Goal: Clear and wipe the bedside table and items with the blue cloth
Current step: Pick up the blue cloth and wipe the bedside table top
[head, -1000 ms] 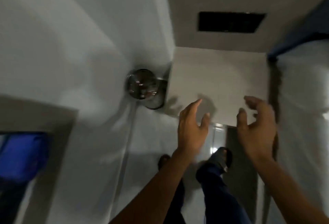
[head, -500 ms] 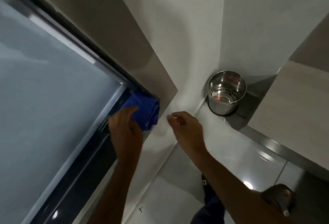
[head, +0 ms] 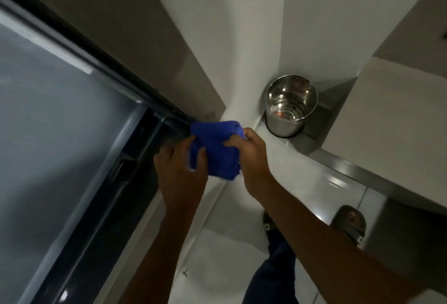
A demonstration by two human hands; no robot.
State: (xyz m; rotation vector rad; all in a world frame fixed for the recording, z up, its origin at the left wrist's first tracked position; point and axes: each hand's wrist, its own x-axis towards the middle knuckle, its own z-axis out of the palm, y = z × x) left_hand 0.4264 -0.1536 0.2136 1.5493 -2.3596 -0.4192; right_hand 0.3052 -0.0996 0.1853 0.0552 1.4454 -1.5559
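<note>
Both hands grip the cloth (head: 215, 150): left hand (head: 180, 173), right hand (head: 251, 156). Risk: you loosen one grip, and a fold snags the dark frame (head: 154, 134) at left.

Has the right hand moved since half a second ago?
Yes. The right hand has gone left, away from the steel bin, onto the blue cloth.

Cloth (head: 215, 151): plain deep blue, no pattern. Bin (head: 289, 107): shiny silver steel, black ring at base. Wall (head: 242, 37) white; window frame (head: 135, 149) black; trouser leg (head: 273, 277) navy.
</note>
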